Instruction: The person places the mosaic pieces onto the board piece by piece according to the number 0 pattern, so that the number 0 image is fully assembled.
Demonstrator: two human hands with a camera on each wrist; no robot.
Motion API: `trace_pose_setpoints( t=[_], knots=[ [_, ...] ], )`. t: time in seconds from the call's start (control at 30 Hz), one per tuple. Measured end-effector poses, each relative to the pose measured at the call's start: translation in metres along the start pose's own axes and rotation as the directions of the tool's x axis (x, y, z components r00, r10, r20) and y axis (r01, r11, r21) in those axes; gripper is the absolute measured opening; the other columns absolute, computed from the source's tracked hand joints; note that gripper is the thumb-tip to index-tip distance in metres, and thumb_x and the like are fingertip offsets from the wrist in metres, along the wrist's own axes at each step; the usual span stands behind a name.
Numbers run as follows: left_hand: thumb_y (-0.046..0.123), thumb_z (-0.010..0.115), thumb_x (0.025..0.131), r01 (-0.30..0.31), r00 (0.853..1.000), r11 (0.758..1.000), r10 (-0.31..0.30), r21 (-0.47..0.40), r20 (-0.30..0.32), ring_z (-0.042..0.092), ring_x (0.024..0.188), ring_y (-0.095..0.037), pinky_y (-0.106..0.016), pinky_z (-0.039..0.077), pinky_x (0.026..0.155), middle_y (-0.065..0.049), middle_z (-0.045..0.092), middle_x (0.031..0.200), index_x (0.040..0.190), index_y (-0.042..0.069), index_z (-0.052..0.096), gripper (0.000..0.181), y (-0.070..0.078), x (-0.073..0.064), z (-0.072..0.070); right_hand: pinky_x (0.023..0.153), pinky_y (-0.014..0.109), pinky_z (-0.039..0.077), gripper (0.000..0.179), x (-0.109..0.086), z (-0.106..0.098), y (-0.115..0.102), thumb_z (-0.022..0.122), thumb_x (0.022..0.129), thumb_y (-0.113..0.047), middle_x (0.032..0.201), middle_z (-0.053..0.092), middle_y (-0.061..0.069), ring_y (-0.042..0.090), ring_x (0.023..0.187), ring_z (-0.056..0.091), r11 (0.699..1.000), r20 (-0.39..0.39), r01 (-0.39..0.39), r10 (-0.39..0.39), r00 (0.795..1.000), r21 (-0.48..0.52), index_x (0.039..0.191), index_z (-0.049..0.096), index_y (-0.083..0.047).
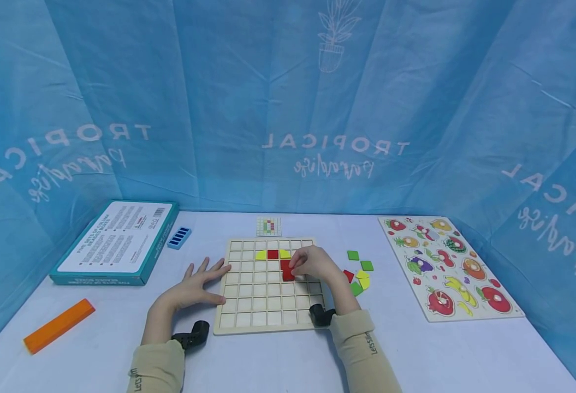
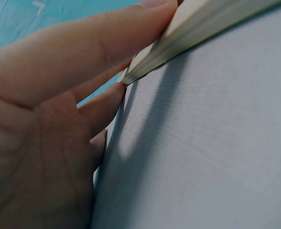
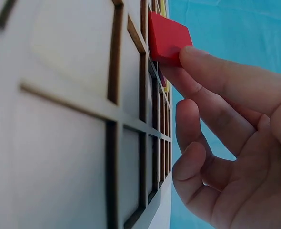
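Note:
A pale wooden grid board [image 1: 251, 304] lies in front of me in the head view. My right hand [image 1: 316, 266] pinches a red square tile [image 3: 169, 39] between thumb and finger over the board's upper right part. In the right wrist view this tile tilts close against the grid bars, its lower edge hidden by fingers. On the board's second row a red square [image 1: 272, 254] sits between a left yellow piece [image 1: 261, 255] and a right yellow piece [image 1: 285, 254]. My left hand [image 1: 189, 290] is spread, fingertips and thumb at the board's left edge.
A small pattern card [image 1: 268, 226] lies behind the board. Loose green [image 1: 353, 255], red and yellow pieces lie to its right, near a fruit puzzle [image 1: 447, 267]. Leftward are a teal box [image 1: 116, 234], a small blue case [image 1: 179, 238] and an orange bar [image 1: 59, 326].

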State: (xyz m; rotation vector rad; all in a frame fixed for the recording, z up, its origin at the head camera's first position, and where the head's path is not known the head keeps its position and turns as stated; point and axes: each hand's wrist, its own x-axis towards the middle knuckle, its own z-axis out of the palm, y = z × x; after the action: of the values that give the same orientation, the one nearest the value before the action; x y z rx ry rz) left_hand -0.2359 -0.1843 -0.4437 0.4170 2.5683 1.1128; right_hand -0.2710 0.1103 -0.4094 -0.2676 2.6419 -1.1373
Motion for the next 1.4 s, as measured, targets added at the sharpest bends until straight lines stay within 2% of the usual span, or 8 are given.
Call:
trace_pose_setpoints(
  t=[0.5,0.73,0.87,1.07,1.23,1.4],
  knots=[
    [0.039,0.076,0.066,0.007,1.0,1.0,-0.007,0.001,-0.003,-0.011,0.139,-0.04,-0.054,-0.018,0.108,-0.017,0.014,0.152,0.143,0.007,0.034,0.093,-0.001,0.0004,0.0003,0.06,0.025,0.045,0.009,-0.0004,-0.0001,0.0003,0.072,0.075,-0.001,0.069,0.059,0.0,0.014,0.065,0.052,0.998,0.037,0.047,-0.045,0.998,-0.031,0.077,0.068,-0.009],
    [0.038,0.076,0.067,0.007,1.0,1.0,-0.007,0.006,-0.001,-0.011,0.139,-0.04,-0.054,-0.018,0.109,-0.017,0.014,0.152,0.142,0.007,0.034,0.092,-0.0008,-0.0002,0.0003,0.06,0.026,0.043,0.009,-0.0007,0.0007,0.0013,0.072,0.077,-0.006,0.073,0.059,0.0,0.015,0.069,0.05,0.992,0.047,0.027,-0.022,0.999,-0.121,0.082,0.071,-0.013],
    [0.038,0.076,0.067,0.007,1.0,1.0,-0.007,0.003,0.0,-0.011,0.139,-0.04,-0.054,-0.018,0.109,-0.017,0.014,0.152,0.142,0.007,0.034,0.092,-0.0005,-0.0004,0.0001,0.06,0.026,0.044,0.009,-0.0012,0.0004,0.0007,0.071,0.078,-0.007,0.074,0.06,0.0,0.016,0.07,0.05,0.99,0.055,0.011,-0.003,0.998,-0.14,0.084,0.072,-0.013],
    [0.038,0.076,0.067,0.003,1.0,1.0,-0.003,-0.001,0.001,-0.011,0.139,-0.04,-0.054,-0.019,0.108,-0.017,0.014,0.153,0.142,0.007,0.034,0.092,-0.0006,0.0002,-0.0004,0.065,0.026,0.047,0.01,-0.0026,-0.0014,-0.0003,0.071,0.078,-0.007,0.08,0.066,-0.001,0.015,0.073,0.054,0.992,0.062,-0.009,0.017,0.998,-0.125,0.086,0.074,-0.013],
    [0.039,0.076,0.066,0.011,1.0,1.0,-0.011,0.009,-0.007,-0.01,0.139,-0.04,-0.055,-0.017,0.108,-0.017,0.015,0.152,0.142,0.007,0.034,0.093,-0.0014,0.0011,0.0003,0.065,0.026,0.049,0.011,-0.0032,-0.0034,0.0014,0.071,0.078,-0.006,0.086,0.069,-0.001,0.013,0.075,0.055,0.994,0.055,0.034,-0.029,0.998,-0.106,0.087,0.074,-0.012],
    [0.039,0.076,0.065,0.013,1.0,1.0,-0.013,0.009,-0.009,-0.01,0.139,-0.04,-0.056,-0.017,0.108,-0.017,0.015,0.152,0.142,0.007,0.034,0.093,-0.0013,0.001,0.0007,0.06,0.025,0.046,0.008,-0.0016,-0.0077,0.0049,0.069,0.079,-0.005,0.085,0.066,-0.002,0.013,0.072,0.053,0.997,0.006,0.059,-0.058,0.998,-0.055,0.081,0.073,-0.012]
  ],
)
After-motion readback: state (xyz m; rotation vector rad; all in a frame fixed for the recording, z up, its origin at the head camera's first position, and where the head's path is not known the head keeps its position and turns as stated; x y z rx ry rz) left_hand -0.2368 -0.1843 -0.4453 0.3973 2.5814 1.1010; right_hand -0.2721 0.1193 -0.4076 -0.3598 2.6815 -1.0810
